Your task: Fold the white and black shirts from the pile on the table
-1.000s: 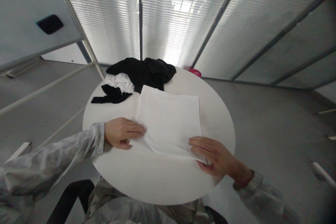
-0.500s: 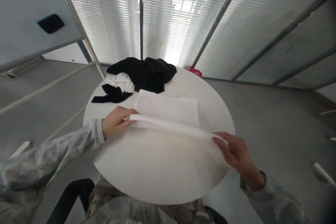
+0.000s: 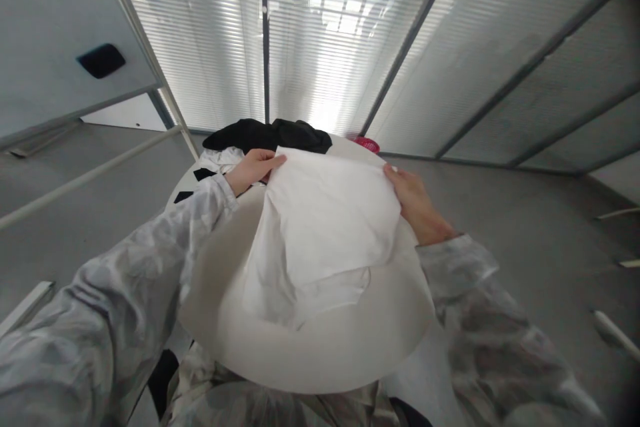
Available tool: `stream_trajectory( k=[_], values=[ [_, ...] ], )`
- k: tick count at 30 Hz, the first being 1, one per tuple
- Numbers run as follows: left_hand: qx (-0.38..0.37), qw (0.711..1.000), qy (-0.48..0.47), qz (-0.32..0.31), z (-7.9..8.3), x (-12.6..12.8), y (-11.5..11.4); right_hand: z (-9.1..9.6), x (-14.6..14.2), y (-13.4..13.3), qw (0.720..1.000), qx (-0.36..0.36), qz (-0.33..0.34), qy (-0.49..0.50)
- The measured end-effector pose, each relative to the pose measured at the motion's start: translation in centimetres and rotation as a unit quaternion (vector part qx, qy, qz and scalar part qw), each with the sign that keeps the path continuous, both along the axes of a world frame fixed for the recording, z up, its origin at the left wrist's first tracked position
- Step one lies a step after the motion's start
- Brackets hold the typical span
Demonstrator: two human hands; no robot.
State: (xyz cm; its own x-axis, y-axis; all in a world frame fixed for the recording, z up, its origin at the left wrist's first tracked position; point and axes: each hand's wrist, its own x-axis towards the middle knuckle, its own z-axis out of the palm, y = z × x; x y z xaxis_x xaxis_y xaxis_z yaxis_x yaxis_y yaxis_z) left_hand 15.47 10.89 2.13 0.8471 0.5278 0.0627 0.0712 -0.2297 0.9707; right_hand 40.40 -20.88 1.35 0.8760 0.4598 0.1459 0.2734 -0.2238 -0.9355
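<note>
Black clothes (image 3: 245, 135), possibly a red basket (image 3: 367, 145), slatted blinds (image 3: 215, 60)

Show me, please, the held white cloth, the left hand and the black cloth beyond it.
Held white cloth (image 3: 337, 217), head view: middle of its broad face.
Left hand (image 3: 251, 171), head view: back of the hand.
Black cloth (image 3: 263, 137), head view: middle of its visible part.

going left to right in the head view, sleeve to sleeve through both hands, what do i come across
mottled grey left sleeve → left hand → white garment held between the two hands → right hand → mottled grey right sleeve
</note>
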Motion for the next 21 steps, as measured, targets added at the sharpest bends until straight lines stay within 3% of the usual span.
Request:
stream_trajectory(
  k=[4, 7, 10, 17, 21],
  values=[
    [0.032, 0.99, 0.09, 0.1, -4.6, 1.4, 1.0, -3.9, 1.1, 1.9, 0.992, -0.037, 0.032, 0.12],
    [0.041, 0.993, 0.083, 0.078, -6.4, 0.8, 1.5, -5.5, 1.4, 1.4, 0.992, -0.057, 0.047, 0.103],
    [0.076, 0.993, 0.076, 0.047, -7.0, 0.2, 2.0, -6.5, 2.0, 0.7, 0.994, -0.071, 0.056, 0.062],
    [0.216, 0.969, 0.031, 0.117, -7.9, 0.7, 1.8, -6.9, 2.0, 2.0, 0.998, -0.036, -0.035, -0.028],
    [0.247, 0.961, 0.053, 0.115, -7.8, 0.4, 1.2, -6.6, 1.4, 1.8, 0.995, -0.091, -0.015, -0.034]
  ],
)
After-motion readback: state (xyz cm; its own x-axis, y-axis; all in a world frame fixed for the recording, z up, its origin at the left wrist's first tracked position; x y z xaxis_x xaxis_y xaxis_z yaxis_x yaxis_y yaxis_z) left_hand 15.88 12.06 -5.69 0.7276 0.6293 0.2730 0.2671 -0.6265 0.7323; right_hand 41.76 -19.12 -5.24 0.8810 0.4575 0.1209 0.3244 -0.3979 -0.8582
